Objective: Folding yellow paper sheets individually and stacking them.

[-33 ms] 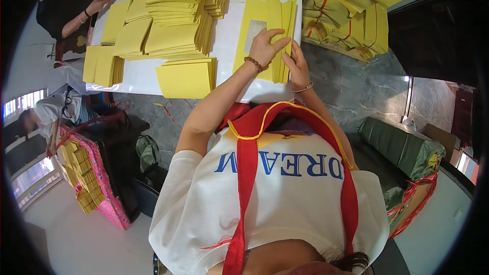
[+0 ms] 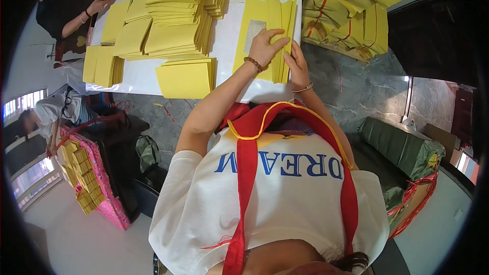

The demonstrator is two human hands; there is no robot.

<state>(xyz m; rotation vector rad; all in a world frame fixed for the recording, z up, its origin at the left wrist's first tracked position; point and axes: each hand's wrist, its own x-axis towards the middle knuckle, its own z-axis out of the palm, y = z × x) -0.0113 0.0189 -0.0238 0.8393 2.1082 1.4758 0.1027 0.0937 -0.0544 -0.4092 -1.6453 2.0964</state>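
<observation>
A yellow paper stack (image 2: 277,15) with long folded strips lies at the table's right edge, and a silvery-grey rectangle (image 2: 254,33) shows on its left part. My left hand (image 2: 267,48), with a beaded bracelet at the wrist, rests over the folded strips. Its thumb and index finger are apart and reach toward the stack's right edge. Along that edge my right hand (image 2: 299,66) pinches the yellow paper, thumb on top. Some fingertips of both hands are hidden.
Tall piles of folded yellow paper (image 2: 173,0) fill the white-covered table (image 2: 224,35) on the left. Bundles with red ties (image 2: 346,15) stand at the right. Another person's hand (image 2: 99,4) touches paper at far left; a second person sits by a pink-covered table (image 2: 109,198).
</observation>
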